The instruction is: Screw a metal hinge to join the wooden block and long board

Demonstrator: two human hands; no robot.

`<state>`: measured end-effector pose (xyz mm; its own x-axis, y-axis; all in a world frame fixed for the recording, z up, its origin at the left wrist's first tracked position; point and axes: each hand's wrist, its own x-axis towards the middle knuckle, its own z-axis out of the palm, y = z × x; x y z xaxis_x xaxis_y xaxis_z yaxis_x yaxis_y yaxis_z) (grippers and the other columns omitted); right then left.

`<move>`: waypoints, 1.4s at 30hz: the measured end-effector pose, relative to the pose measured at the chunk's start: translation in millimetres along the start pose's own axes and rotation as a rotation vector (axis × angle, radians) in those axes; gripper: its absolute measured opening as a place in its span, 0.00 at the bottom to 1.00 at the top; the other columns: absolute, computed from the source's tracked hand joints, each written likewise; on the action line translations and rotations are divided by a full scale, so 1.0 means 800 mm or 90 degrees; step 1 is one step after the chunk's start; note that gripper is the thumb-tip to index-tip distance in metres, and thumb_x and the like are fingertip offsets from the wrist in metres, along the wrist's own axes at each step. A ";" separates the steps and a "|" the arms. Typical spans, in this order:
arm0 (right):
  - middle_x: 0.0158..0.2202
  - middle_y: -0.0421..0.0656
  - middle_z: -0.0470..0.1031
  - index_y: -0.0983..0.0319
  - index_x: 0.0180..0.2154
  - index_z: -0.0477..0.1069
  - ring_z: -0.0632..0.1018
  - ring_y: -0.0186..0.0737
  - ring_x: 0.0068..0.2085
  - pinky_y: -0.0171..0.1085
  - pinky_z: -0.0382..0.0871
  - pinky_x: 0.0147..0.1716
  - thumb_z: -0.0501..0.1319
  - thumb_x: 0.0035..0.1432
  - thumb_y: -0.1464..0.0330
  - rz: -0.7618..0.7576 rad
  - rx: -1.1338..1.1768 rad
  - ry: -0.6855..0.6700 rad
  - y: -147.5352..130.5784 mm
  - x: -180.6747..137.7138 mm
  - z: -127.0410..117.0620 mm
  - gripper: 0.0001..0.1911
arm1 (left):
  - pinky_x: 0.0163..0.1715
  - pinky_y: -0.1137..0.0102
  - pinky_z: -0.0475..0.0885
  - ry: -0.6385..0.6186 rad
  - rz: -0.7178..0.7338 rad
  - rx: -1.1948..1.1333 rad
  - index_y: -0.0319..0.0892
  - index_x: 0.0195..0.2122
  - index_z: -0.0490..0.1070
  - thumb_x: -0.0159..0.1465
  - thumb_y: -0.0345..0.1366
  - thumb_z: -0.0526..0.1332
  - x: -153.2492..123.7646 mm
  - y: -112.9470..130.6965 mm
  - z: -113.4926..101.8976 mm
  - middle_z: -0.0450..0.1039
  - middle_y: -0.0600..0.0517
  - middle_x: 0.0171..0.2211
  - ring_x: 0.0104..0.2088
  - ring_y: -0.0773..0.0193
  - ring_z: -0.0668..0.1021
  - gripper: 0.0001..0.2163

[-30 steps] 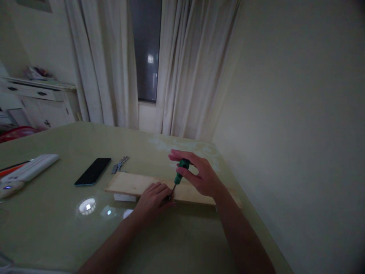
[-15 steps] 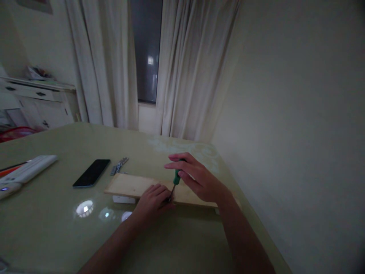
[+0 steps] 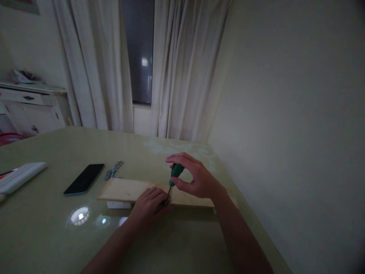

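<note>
My right hand [image 3: 196,177] is closed on a green-handled screwdriver [image 3: 176,172], thumb and fingers around the handle. Its shaft slants down to the front edge of a pale wooden board [image 3: 125,189]. Beside the screwdriver's tip, my left hand [image 3: 149,203] is closed over that edge, fingers on top and thumb in front. A small dark metal piece [image 3: 161,205] shows between its thumb and fingers, mostly hidden. The board lies flat, raised off the table on white supports [image 3: 118,205]. What the tip touches is too small to make out.
Left of the board lie a black phone [image 3: 84,179] and several metal pieces like hinges [image 3: 114,169]. A long white object [image 3: 23,177] is at the far left of the glossy table [image 3: 57,236]. Curtains [image 3: 188,76] hang behind; a wall [image 3: 285,114] borders the right side.
My right thumb and fingers have shifted around the screwdriver handle, now showing more of it. My left hand stays at the board edge. The whole view has shifted slightly.
</note>
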<state>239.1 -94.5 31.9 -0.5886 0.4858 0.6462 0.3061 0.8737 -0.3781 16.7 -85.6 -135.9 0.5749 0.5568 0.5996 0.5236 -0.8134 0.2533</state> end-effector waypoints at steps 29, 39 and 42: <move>0.42 0.43 0.78 0.56 0.56 0.76 0.79 0.38 0.44 0.37 0.77 0.44 0.72 0.63 0.63 -0.029 0.046 0.090 0.009 0.005 0.015 0.20 | 0.44 0.63 0.79 0.027 0.003 -0.039 0.46 0.44 0.77 0.69 0.41 0.69 -0.001 -0.005 -0.011 0.83 0.48 0.46 0.46 0.55 0.83 0.07; 0.43 0.43 0.76 0.57 0.55 0.75 0.77 0.36 0.41 0.36 0.77 0.42 0.71 0.65 0.63 -0.012 0.002 0.071 0.001 0.004 0.013 0.19 | 0.43 0.63 0.79 0.030 0.010 -0.050 0.45 0.42 0.77 0.68 0.39 0.69 -0.001 -0.006 -0.010 0.83 0.48 0.45 0.45 0.55 0.82 0.06; 0.44 0.43 0.76 0.57 0.56 0.74 0.77 0.36 0.40 0.35 0.77 0.42 0.70 0.66 0.63 -0.006 0.006 0.071 0.003 0.004 0.014 0.19 | 0.43 0.62 0.79 0.033 0.014 -0.051 0.44 0.42 0.77 0.68 0.39 0.69 -0.001 -0.006 -0.010 0.83 0.48 0.44 0.44 0.55 0.82 0.06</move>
<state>229.3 -91.1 25.6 -0.5047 0.4771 0.7195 0.2938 0.8786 -0.3766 8.5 -83.2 -131.5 0.5514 0.5308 0.6436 0.4581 -0.8374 0.2981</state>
